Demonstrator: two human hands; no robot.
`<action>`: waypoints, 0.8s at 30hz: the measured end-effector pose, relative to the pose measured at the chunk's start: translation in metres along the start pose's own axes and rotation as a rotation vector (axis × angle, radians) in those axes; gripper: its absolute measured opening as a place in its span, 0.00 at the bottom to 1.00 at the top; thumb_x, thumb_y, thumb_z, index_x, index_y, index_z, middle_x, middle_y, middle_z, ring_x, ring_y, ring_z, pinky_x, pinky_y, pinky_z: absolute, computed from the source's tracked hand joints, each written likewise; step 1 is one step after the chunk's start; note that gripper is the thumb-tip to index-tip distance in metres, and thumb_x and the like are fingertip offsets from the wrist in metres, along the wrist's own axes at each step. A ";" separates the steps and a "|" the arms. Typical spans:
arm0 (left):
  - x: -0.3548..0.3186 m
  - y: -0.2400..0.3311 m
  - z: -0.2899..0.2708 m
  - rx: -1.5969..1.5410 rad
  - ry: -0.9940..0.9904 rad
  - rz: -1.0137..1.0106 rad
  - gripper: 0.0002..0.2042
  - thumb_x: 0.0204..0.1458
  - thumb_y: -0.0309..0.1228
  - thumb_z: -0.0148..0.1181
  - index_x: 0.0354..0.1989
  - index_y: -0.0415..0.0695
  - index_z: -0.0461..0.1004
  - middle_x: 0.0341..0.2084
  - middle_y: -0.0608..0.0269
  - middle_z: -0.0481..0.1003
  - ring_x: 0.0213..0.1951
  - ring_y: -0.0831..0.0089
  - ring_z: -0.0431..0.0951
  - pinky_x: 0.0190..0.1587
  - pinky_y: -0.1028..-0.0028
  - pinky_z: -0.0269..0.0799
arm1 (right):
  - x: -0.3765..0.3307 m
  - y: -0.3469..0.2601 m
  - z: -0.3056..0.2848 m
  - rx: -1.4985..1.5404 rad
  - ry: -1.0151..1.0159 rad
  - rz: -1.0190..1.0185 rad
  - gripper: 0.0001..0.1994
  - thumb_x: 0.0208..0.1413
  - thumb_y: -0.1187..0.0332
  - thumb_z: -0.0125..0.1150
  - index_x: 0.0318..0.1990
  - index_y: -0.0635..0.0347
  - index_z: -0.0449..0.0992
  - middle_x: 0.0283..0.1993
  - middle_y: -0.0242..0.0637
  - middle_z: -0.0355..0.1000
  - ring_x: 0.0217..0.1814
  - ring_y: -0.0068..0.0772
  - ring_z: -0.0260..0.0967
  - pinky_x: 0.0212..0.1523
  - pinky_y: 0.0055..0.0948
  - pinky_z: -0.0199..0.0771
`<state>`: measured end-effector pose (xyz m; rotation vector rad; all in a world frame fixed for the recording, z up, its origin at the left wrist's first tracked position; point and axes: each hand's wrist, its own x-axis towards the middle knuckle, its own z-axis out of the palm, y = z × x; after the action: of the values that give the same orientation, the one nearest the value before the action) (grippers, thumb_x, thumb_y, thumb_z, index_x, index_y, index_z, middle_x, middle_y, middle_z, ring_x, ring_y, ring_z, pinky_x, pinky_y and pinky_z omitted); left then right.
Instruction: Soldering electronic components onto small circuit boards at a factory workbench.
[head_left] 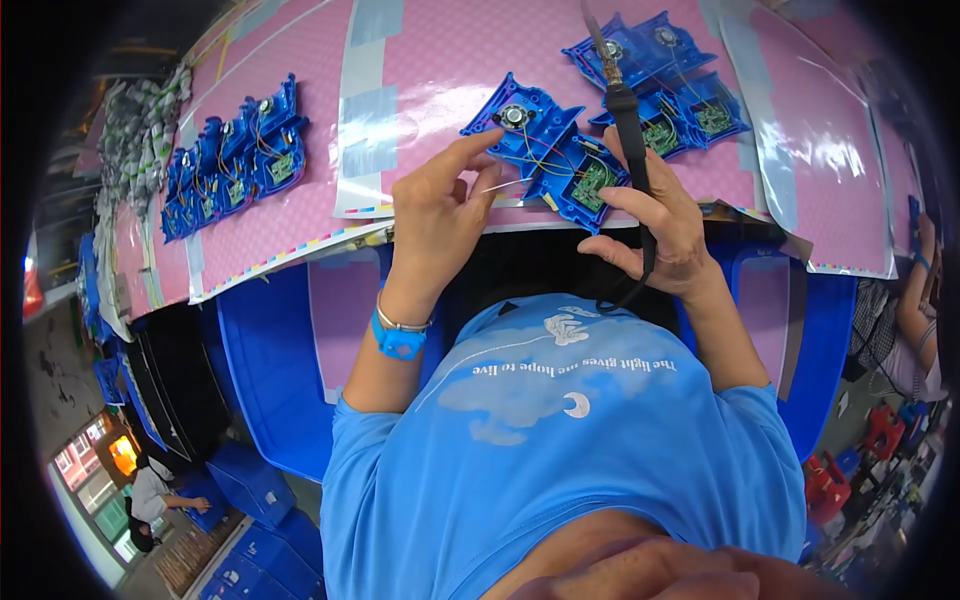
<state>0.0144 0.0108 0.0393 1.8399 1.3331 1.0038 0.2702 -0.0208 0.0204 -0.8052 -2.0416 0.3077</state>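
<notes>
My right hand (668, 218) is closed around a black-handled soldering iron (628, 120). Its metal tip points up and away from me, and the cord hangs down past my wrist. My left hand (438, 200) pinches a thin silvery solder wire (512, 183), its index finger stretched toward the blue casing. Between the hands lies an opened blue plastic casing (550, 125) in two halves. One half carries a round speaker (515, 117), the other a green circuit board (592, 186). Thin coloured wires run between them.
More opened blue casings (685, 95) lie just beyond the iron. A row of similar casings (235, 165) stands at the left on the pink table covering (420, 110). Blue bins (270, 370) sit below the table edge. Other people are at far left and far right.
</notes>
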 end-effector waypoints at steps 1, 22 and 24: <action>0.001 0.000 0.001 -0.046 -0.037 -0.033 0.17 0.57 0.22 0.65 0.56 0.44 0.80 0.32 0.65 0.83 0.22 0.89 0.76 0.23 0.84 0.67 | -0.001 -0.001 0.002 -0.001 -0.007 0.015 0.32 0.42 0.63 0.82 0.54 0.59 0.72 0.67 0.68 0.64 0.68 0.65 0.67 0.65 0.52 0.72; 0.015 -0.017 -0.005 0.267 0.065 0.490 0.08 0.48 0.22 0.66 0.36 0.43 0.77 0.27 0.59 0.76 0.23 0.60 0.77 0.24 0.66 0.72 | 0.010 -0.028 0.001 -0.033 0.174 0.055 0.12 0.65 0.68 0.62 0.50 0.68 0.74 0.47 0.62 0.78 0.51 0.53 0.79 0.53 0.46 0.79; -0.002 -0.018 -0.015 0.150 -0.006 0.360 0.09 0.48 0.21 0.67 0.37 0.42 0.78 0.26 0.62 0.75 0.21 0.67 0.75 0.24 0.70 0.70 | 0.008 -0.027 -0.001 -0.034 0.228 0.039 0.10 0.65 0.73 0.58 0.50 0.69 0.76 0.44 0.57 0.79 0.44 0.46 0.79 0.48 0.41 0.80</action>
<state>-0.0070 0.0149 0.0309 2.2497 1.1200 1.1002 0.2571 -0.0360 0.0395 -0.8613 -1.8235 0.1941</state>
